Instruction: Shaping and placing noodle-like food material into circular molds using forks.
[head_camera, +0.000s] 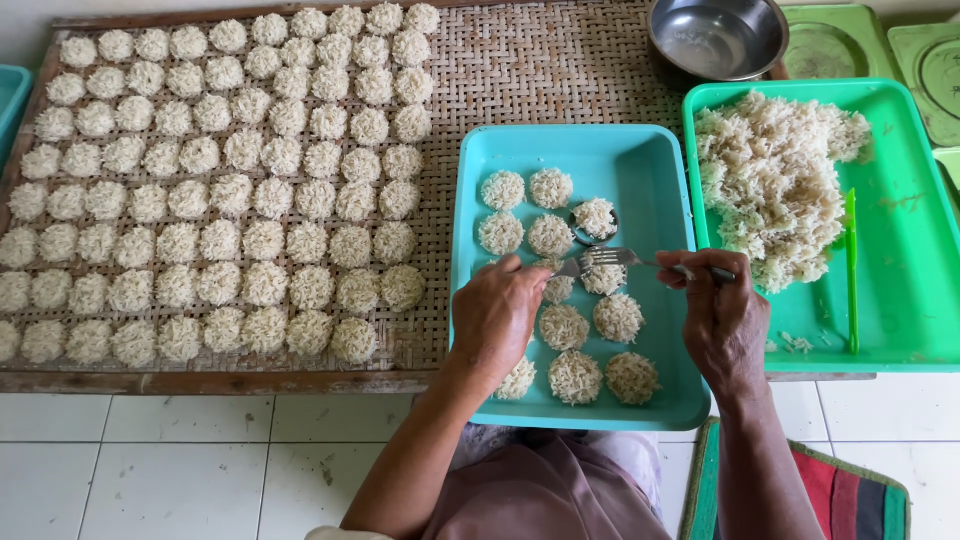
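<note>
A fork (608, 259) is gripped by its handle in the right hand (722, 312), the fingers closed around it, with the tines carried over the middle of the turquoise tray (640, 160). The left hand (497, 312) is curled, its fingertips brought to the fork's tines above a noodle round (556, 288); whether anything is pinched there cannot be told. A small ring mould (594, 222), filled with noodle, is seen just beyond the fork. About a dozen rounds are laid in the tray's left and middle parts, while a bare strip is left along its far edge and right wall. The tray's near edge overhangs the woven mat (540, 70) and reaches over the tiled floor (180, 460). Just to the right, almost touching, a green tray (900, 330) is set, with a loose noodle heap (770, 180) piled in its left half and a green stick (851, 270) laid beside it. The mat's left part is packed with rows of rounds; open weave is left between them and the turquoise tray. A steel bowl (716, 36) is placed at the far edge.
</note>
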